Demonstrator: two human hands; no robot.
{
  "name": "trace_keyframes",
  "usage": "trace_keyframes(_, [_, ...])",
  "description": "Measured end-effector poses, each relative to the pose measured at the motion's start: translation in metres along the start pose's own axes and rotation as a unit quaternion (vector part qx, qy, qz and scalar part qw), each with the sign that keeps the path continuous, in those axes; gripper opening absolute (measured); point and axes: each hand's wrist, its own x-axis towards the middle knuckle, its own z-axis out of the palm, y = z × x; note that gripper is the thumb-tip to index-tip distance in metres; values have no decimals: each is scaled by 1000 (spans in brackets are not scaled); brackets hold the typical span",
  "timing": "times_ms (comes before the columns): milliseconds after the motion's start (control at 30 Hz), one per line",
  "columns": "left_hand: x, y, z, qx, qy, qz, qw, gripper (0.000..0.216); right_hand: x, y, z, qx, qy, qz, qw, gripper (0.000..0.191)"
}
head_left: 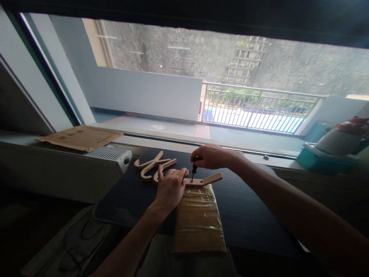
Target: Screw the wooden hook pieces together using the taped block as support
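In my right hand is a screwdriver with a dark handle, held upright. Its tip meets a hole in a pale wooden hook, whose bent end points right. My left hand presses the hook's left part down, fingers closed over it and hiding that end. Beneath the hook lies a board wrapped in clear film and brown tape. Several similar wooden hooks lie just beyond my left hand. Whether a screw sits under the tip is too small to see.
The dark table stands against the window sill. To the left, a brown paper envelope lies on a white radiator. A teal box with a grey, red-topped container stands at the right. Cables hang low at left.
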Motion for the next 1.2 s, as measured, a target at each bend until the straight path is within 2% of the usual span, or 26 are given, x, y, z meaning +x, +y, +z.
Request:
trace_keyframes(200, [1,-1,2,6,6,2,1000,30,4,1,6,11,15,-9,1000,26])
trace_keyframes(400, [0,-2,3,6,9,5,1000,30,6,-2,12,-23,38,33,998,24])
trace_keyframes(500, [0,-2,2,8,7,4,1000,30,4,-4,10,-44,29,39,998,25])
trace_keyframes(667, [0,-1,0,7,4,3,1000,32,-2,-3,5,-42,9,13,999,33])
trace_keyframes(833, [0,-2,1,2,1,2,1000,31,-3,-1,5,-23,-5,-15,1000,28])
trace_keyframes(1200, [0,-3,4,1,6,7,1000,32,1,-5,11,-40,9,58,997,24])
